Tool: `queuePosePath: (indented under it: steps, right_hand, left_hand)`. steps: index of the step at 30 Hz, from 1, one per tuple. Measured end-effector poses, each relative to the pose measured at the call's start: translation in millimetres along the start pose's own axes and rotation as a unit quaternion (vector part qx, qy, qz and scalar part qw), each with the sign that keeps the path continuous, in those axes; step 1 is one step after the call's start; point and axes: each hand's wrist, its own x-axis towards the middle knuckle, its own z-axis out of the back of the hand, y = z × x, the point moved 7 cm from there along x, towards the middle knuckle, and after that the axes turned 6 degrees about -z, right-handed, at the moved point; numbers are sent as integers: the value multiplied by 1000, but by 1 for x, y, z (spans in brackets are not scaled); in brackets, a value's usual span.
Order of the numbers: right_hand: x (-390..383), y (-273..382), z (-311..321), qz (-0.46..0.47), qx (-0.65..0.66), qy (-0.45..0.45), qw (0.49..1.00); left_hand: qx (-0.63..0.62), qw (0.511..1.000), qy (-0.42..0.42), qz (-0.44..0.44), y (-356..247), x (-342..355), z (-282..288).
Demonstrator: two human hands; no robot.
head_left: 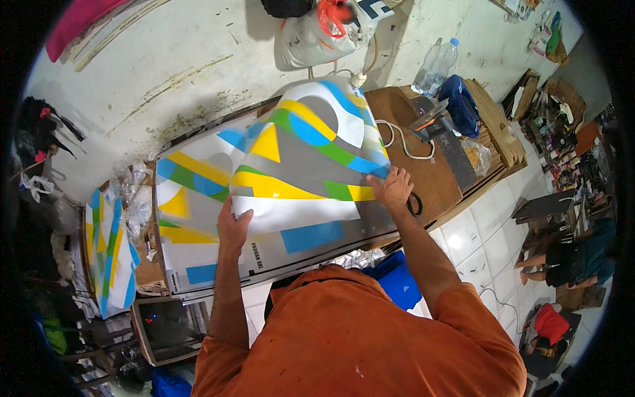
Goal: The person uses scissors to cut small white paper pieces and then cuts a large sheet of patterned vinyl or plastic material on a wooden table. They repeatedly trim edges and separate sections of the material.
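A large printed sheet [291, 162] with grey, white, yellow, green and blue shapes is lifted and bowed above the table. My left hand [233, 228] grips its left side, with the thumb on the near side and some fingers hidden. At the right edge, my right hand [393, 188] has its fingers closed on the sheet. Underneath and to the left lies another sheet [188, 255] with a similar pattern. A black ring-shaped thing [415, 205] is beside my right wrist, partly hidden.
A brown board [430, 175] bears a white cord [423, 157] on the right. Behind stand clear bottles [442, 63] and a blue bag [461, 102]. A stuffed plastic bag [317, 43] hangs on the wall. Another patterned sheet [109, 251] is far left. Other people [552, 324] are at far right.
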Motion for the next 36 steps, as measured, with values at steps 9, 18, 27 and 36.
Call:
queuePosePath:
  steps: [9, 18, 27, 36]
  right_hand:
    - [-26, 18, -39, -75, 163, 157, 971]
    - [-44, 76, -53, -85, 128, 283, 947]
    - [-13, 57, -31, -44, 52, 84, 994]
    - [-6, -30, -10, -70, 91, -46, 992]
  left_hand:
    - [66, 998, -16, 7, -26, -7, 139]
    - [-5, 993, -95, 76, -10, -50, 257]
    - [-73, 994, -13, 83, 27, -52, 175]
    - [-32, 948, -70, 310, 99, -77, 191]
